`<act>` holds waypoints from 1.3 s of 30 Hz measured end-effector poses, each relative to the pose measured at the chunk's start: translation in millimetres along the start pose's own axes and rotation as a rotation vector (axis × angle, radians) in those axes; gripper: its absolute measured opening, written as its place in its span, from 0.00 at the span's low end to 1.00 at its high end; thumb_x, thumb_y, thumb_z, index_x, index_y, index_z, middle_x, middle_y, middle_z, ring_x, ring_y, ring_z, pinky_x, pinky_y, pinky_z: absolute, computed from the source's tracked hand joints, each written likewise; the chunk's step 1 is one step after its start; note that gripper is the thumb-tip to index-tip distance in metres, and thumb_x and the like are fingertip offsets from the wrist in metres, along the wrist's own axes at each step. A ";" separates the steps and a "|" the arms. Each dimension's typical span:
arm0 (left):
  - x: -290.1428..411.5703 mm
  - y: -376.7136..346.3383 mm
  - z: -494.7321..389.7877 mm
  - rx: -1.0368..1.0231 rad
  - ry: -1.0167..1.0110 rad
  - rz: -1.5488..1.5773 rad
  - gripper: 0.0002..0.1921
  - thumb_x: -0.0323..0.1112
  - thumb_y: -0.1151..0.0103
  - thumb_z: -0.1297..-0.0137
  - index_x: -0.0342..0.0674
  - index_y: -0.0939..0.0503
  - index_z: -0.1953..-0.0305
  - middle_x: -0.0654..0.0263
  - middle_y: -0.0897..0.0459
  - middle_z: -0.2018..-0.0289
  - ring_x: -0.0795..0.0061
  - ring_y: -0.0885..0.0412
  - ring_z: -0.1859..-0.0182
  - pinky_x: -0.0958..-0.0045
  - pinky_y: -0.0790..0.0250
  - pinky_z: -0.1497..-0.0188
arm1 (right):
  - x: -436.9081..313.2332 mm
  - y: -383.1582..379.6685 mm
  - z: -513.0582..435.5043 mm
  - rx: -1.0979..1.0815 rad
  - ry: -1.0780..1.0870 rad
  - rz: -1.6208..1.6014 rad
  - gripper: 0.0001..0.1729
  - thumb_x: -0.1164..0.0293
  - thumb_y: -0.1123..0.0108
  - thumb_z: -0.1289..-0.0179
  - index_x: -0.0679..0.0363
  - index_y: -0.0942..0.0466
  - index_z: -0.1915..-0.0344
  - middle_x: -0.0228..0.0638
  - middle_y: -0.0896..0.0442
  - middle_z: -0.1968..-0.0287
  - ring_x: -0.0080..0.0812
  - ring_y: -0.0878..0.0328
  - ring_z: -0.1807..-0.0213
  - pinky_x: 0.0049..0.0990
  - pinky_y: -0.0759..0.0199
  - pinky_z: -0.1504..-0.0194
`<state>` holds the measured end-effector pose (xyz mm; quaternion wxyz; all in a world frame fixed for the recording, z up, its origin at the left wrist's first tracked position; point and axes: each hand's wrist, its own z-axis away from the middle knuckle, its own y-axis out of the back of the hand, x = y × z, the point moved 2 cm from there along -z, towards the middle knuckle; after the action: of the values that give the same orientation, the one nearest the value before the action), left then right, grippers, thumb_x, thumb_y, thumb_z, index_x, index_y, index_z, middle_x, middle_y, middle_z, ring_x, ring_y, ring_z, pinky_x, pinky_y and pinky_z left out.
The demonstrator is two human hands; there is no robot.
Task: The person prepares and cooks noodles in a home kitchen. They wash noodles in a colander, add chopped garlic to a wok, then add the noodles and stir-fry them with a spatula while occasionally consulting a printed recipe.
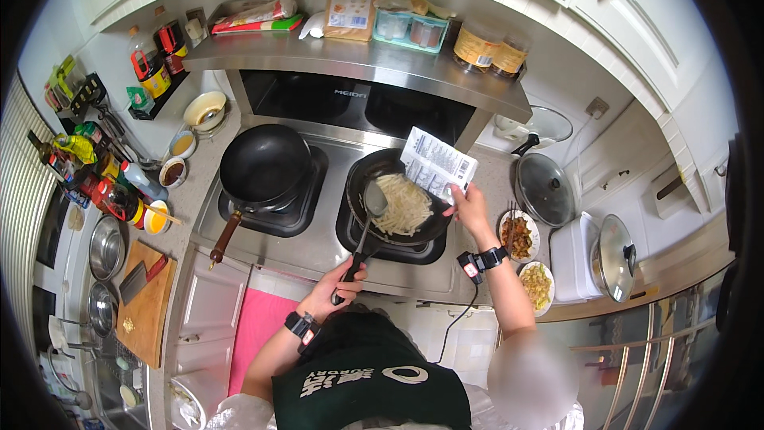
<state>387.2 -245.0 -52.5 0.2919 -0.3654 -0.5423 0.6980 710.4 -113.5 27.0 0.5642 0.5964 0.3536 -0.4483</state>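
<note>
My left hand (331, 291) grips the black handle of a metal ladle (375, 198). The ladle's head rests among pale shredded strips of food (406, 206) in a black frying pan (440, 228) on the right burner. My right hand (470, 215) pinches the lower corner of a white printed packet (440, 162), which bears writing and a barcode. The packet is tilted above the far right part of the pan and hides some of its rim. Whether anything comes out of the packet I cannot tell. Both wrists wear black strapped devices.
A black wok (265, 164) with a wooden handle sits on the left burner. Two plates of cooked food (536, 288) and a glass lid (544, 188) are on the right. Leftward, a cleaver (140, 279) lies on a wooden cutting board (149, 322). A steel shelf (358, 54) overhangs the stove.
</note>
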 end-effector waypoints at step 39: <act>-9.4 14.9 -19.1 0.134 0.019 -0.208 0.24 0.50 0.56 0.23 0.32 0.33 0.45 0.73 0.37 0.73 0.89 0.43 0.82 0.86 0.50 0.87 | -15.3 -9.5 11.3 -0.010 0.350 0.613 0.10 0.67 0.46 0.29 0.62 0.30 0.59 0.52 0.20 0.78 0.55 0.20 0.74 0.47 0.28 0.69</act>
<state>408.1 -245.8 -67.9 0.3917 -0.2933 -0.5267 0.6951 694.7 -122.4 38.3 0.6061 0.7401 0.2514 -0.1472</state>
